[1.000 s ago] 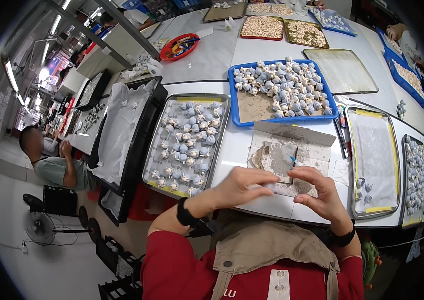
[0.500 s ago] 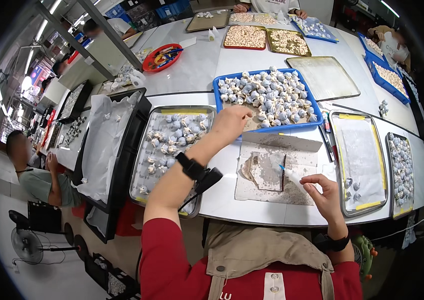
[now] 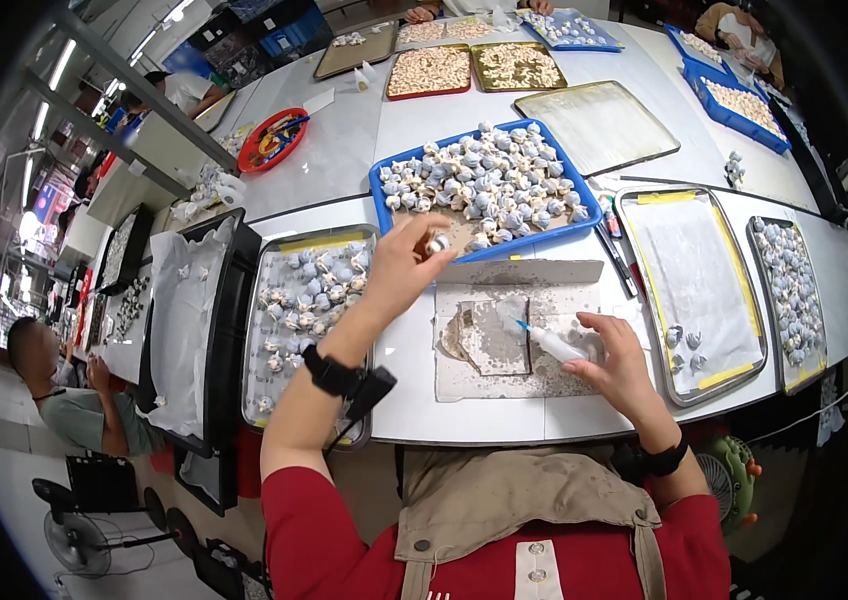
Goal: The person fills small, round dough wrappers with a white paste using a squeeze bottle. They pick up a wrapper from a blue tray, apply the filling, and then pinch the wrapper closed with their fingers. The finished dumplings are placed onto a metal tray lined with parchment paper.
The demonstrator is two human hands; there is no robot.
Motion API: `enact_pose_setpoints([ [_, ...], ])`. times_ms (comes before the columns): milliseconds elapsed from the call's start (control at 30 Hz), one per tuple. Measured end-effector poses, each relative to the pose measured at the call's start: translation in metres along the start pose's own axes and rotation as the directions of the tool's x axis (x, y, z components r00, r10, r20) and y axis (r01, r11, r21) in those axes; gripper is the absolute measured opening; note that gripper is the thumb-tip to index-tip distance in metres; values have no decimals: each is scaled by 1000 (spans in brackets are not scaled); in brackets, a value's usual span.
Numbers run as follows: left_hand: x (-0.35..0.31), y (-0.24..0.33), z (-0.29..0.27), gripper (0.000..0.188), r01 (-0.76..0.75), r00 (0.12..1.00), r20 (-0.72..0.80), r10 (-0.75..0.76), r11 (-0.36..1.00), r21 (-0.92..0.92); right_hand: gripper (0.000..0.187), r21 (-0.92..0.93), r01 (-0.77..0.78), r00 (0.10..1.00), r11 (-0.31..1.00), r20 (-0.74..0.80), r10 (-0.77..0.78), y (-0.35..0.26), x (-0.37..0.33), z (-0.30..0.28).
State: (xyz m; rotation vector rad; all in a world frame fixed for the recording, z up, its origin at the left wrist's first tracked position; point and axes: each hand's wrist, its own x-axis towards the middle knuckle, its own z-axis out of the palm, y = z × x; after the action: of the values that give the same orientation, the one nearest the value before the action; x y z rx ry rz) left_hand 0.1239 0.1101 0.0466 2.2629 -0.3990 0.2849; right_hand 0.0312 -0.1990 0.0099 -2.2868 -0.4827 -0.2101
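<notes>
My left hand is over the near left corner of the blue tray. It pinches a small round blue-grey and cream piece between thumb and fingers. More pieces of that kind are heaped in the tray, with a bare patch of brown bottom at the near left. My right hand holds a white squeeze bottle with a thin blue tip pointing left. This bottle is tilted over a stained cardboard sheet, whose far edge is folded up.
Left of the cardboard is a metal tray of similar pieces; further left stands a paper-lined black crate. To the right lie a lined tray with several pieces and a fuller narrow tray. A red basin is at the far left.
My left hand has lifted a piece from the blue tray and drawn back toward me. My right hand keeps the bottle, now tilted flatter. The whole view has shifted a little.
</notes>
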Motion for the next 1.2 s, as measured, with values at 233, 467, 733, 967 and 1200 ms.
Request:
enact_pose_setpoints([
  [233,-107,44,24,28,606,750,496,-438,153,-781,37,-186,148,986,971,-51,-160,8,-3,25],
  [467,-116,68,69,41,561,787,499,-363,84,-824,30,-118,-13,991,993,-134,-3,10,-4,32],
  [733,-122,72,76,39,436,869,297,-396,326,-839,33,509,-201,960,837,-69,272,-22,-24,-14],
  [967,-128,72,80,39,385,903,252,-349,395,-834,28,168,125,971,978,-225,-85,-39,-18,-24],
  [1200,-130,72,77,38,375,911,238,-337,439,-816,29,48,246,950,968,-212,-231,-50,-9,-21],
])
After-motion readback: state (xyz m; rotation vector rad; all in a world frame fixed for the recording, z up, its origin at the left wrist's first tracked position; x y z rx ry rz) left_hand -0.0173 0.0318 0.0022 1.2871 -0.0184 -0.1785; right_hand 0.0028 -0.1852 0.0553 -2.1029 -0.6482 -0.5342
